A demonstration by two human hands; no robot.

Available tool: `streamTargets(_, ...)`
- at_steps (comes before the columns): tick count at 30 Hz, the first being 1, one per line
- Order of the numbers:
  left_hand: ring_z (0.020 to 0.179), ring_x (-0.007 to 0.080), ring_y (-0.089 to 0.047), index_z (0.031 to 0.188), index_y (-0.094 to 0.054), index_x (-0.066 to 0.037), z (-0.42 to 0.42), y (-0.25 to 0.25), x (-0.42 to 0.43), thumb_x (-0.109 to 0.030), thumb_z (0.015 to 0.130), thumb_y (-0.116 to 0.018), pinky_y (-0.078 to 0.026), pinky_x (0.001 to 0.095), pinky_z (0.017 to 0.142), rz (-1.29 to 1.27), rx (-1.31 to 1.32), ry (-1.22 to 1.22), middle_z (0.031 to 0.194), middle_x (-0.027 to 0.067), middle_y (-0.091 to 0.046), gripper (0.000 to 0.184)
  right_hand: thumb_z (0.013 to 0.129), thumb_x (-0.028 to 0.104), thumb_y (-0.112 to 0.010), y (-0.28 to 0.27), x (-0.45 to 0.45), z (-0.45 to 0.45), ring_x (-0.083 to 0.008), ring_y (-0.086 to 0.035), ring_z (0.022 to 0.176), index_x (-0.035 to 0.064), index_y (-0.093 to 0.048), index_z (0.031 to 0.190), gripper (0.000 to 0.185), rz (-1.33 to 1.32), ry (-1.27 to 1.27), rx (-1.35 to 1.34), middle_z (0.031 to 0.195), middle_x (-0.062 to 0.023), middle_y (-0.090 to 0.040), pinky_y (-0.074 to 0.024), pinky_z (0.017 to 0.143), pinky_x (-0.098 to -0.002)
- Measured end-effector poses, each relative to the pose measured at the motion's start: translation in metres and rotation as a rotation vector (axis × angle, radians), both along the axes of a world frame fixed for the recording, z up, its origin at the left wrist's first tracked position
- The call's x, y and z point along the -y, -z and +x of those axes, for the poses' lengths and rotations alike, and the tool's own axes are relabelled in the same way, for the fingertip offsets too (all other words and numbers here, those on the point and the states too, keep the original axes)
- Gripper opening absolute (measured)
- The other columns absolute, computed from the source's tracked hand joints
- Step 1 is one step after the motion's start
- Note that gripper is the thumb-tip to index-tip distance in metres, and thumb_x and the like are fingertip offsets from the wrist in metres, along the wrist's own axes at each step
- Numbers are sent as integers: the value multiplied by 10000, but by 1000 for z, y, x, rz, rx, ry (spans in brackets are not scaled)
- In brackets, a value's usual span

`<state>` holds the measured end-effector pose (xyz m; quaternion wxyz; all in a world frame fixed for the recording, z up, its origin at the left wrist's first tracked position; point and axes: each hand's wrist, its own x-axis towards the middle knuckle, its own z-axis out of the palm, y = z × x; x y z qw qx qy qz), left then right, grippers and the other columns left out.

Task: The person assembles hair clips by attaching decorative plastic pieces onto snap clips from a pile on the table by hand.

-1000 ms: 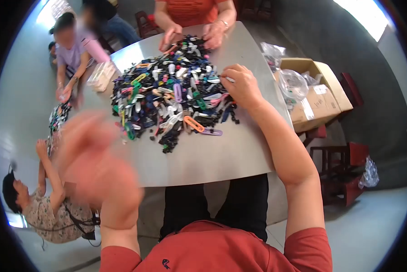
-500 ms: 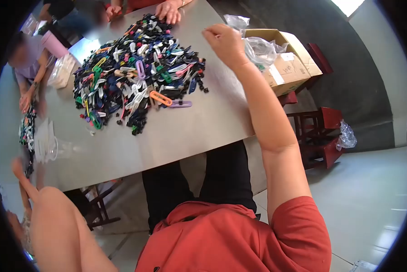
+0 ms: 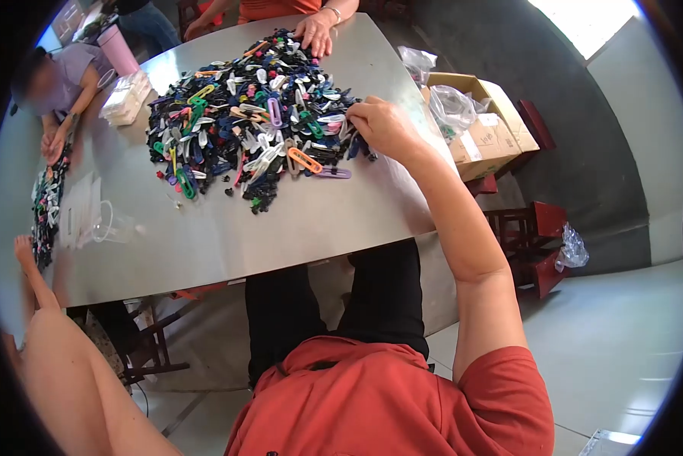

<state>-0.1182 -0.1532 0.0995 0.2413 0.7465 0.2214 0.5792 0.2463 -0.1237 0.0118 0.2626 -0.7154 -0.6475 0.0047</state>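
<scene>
A wide pile of hair clips in black, white, blue, green and other colours lies on the metal table. At the pile's right edge is my right hand, its thumb and fingers pressed together beside white and dark clips; what is between the fingertips is too small to tell. My left arm is bent at the lower left, and its hand is out of view. An orange clip and a purple clip lie at the near edge of the pile.
Across the table, a person's hand rests by the pile. Another person sits at the left near a second row of clips, clear plastic cups and a white stack. Right of the table stands a cardboard box; a co-worker's hand is far left.
My right hand has come back from beyond the pile's right side to its edge. My left hand, blurred over the table a second ago, has left the view. The camera view has shifted.
</scene>
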Motion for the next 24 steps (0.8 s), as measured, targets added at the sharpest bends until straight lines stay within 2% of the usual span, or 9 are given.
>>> streamTargets(2, 1051, 234, -593, 1182, -614, 4, -7, 0, 1, -143, 917, -658, -479, 356, 949, 7, -3, -24, 1215, 143, -588, 306, 967, 253, -556, 2, -1, -4, -357, -667, 966, 162, -756, 1051, 235, -52, 20, 45, 1010, -134, -673, -538, 861, -446)
streamTargets(4, 1054, 235, -592, 1182, -615, 3, -13, -1, 4, -142, 917, -658, -478, 357, 951, 10, -8, -45, 1217, 143, -588, 305, 966, 178, -587, 3, 0, -6, -357, -653, 938, 104, -739, 1038, 183, -28, 21, 17, 1000, -136, -661, -526, 837, -426)
streamTargets(8, 1059, 237, -591, 1181, -615, 2, -25, -6, 3, -139, 917, -657, -477, 360, 954, 35, -31, -84, 1220, 143, -589, 302, 959, 170, -595, -3, 16, -9, -353, -647, 915, 105, -735, 997, 159, -68, 2, 44, 984, -131, -644, -520, 811, -422)
streamTargets(14, 1066, 240, -590, 1180, -615, 0, -32, -12, 2, -135, 917, -656, -474, 365, 958, 66, -70, -114, 1226, 143, -590, 299, 927, 129, -649, -13, 48, -19, -328, -678, 894, 57, -741, 1038, 161, 15, 36, -72, 980, -140, -674, -533, 812, -403)
streamTargets(17, 1070, 241, -590, 1180, -616, -1, -27, -18, 1, -133, 917, -656, -473, 367, 961, 93, -66, -110, 1228, 143, -590, 297, 913, 174, -688, -15, 49, -52, -330, -680, 833, 71, -742, 1036, 169, 108, -121, -95, 976, -127, -664, -552, 746, -410)
streamTargets(18, 1071, 242, -590, 1180, -616, -1, -25, -21, 0, -132, 917, -656, -473, 368, 961, 108, -61, -110, 1229, 143, -590, 297, 907, 193, -694, -15, 46, -64, -332, -680, 828, 95, -739, 1070, 195, 15, -101, -9, 991, -117, -650, -559, 752, -417)
streamTargets(24, 1079, 245, -589, 1179, -616, -3, -17, -32, 1, -128, 916, -655, -470, 372, 966, 160, -55, -102, 1235, 143, -591, 293, 836, 255, -725, -18, 23, -98, -303, -653, 934, 158, -666, 1181, 364, -5, -215, 147, 1077, -107, -558, -540, 783, -430)
